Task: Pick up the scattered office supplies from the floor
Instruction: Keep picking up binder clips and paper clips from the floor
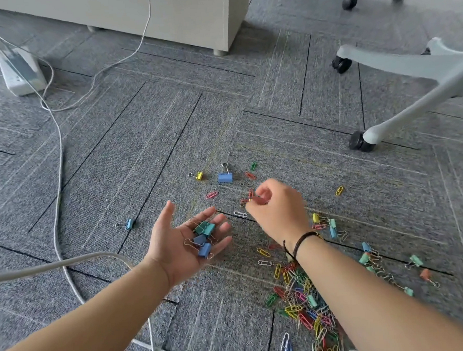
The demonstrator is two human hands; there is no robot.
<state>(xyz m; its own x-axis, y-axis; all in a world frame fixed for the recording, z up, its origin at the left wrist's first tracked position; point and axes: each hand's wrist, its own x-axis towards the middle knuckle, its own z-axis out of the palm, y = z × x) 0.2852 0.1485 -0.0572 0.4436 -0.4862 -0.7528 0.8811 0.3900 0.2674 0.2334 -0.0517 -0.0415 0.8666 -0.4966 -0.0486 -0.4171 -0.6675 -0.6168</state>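
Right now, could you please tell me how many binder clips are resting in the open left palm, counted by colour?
Dark green binder clip: 1
Teal binder clip: 1
Blue binder clips: 2
Total: 4, all lying on the left hand.

Two bare arms come in from the bottom of the picture. No sleeves show on them. The left hand (184, 243) has nothing on it, no ring and no watch. The right hand (277, 209) has no ring that can be seen. Around the right wrist sits a thin dark cord bracelet (301, 241). A little loose end of the cord sticks out near the knot.
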